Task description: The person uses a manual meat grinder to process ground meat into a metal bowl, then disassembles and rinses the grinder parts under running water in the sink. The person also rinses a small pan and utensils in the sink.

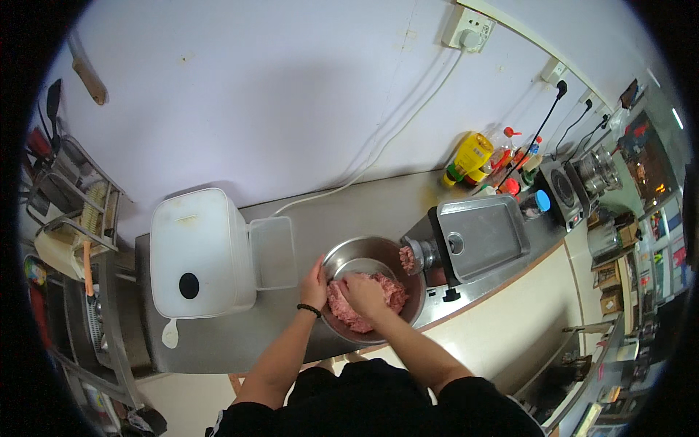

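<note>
A stainless steel bowl (pixel 372 243) stands at the front of the counter, with a mass of pink minced meat (pixel 394 293) in its lower part. My left hand (pixel 314 286) holds the bowl's left rim from outside; a dark beaded bracelet circles that wrist. Inside the bowl, my right hand (pixel 362 294) presses into the meat with curled fingers, their tips partly hidden. Just right of the bowl is an electric meat grinder (pixel 426 255). Strands of mince (pixel 407 259) stick out of its outlet over the bowl's rim. The grinder's metal feed tray (pixel 486 232) is on top.
Left of the bowl stand a clear plastic container (pixel 273 254) and a white lidded bin (pixel 205 235), with a white scoop (pixel 170 334) near it. Sauce bottles (pixel 474 153) line the wall. A white power cord (pixel 407 124) runs down to the counter (pixel 240 344). A utensil rack (pixel 104 210) is far left.
</note>
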The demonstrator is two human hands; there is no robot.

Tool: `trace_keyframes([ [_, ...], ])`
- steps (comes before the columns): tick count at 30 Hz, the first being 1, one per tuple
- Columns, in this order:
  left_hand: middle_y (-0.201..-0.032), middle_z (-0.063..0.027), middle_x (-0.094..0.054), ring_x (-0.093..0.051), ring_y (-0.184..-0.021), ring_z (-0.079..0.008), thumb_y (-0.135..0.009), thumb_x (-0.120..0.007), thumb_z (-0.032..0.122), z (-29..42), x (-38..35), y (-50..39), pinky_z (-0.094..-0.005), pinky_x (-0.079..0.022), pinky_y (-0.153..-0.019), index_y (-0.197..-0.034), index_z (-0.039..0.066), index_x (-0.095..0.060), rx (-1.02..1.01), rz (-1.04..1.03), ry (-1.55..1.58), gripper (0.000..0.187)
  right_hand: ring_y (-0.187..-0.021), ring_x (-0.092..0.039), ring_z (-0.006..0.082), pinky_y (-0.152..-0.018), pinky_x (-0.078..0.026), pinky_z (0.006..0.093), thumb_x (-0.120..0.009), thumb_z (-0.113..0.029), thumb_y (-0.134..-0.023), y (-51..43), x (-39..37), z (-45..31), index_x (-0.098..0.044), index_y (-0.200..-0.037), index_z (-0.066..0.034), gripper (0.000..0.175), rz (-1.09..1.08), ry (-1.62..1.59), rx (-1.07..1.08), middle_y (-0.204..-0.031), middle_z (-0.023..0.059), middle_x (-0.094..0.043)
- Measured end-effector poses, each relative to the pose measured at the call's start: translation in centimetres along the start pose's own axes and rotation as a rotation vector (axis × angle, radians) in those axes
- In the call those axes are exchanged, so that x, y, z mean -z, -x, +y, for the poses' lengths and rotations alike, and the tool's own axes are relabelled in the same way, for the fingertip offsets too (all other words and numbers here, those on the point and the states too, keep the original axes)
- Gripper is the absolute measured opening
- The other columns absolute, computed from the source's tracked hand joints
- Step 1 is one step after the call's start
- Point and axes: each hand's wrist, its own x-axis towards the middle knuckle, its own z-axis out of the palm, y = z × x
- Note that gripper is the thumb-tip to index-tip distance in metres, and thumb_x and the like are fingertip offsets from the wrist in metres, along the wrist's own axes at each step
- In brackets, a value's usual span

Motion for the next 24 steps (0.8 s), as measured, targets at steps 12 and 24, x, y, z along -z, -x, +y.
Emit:
trace_keyframes([
  [12,-0.102,-0.0178,-0.060,-0.058,-0.086,-0.0357,-0.092,-0.043,0.021,0.6,0.2,0.6,-0.0409,-0.047,-0.071,-0.125,0.019,-0.049,0.060,0.001,-0.011,0.034,-0.072,-0.065,0.0295,-0.062,-0.051,0.0413,-0.050,-0.022,-0.082,1.1,-0.4,0.3,-0.063,-0.082,-0.0058,0.020,0.149,0.295,0.307,-0.078,0.0144,-0.065],
  [24,-0.102,-0.0140,-0.062,-0.058,-0.088,-0.0330,-0.091,-0.041,0.019,2.0,0.7,0.7,-0.0430,-0.047,-0.074,-0.121,0.014,-0.051,0.062,0.002,0.011,0.032,-0.131,-0.024,0.0380,-0.104,-0.017,0.0559,-0.070,-0.062,-0.054,-3.7,18.6,5.7,-0.047,-0.127,-0.0190,0.088,-0.272,0.830,0.459,-0.136,0.0198,-0.033],
])
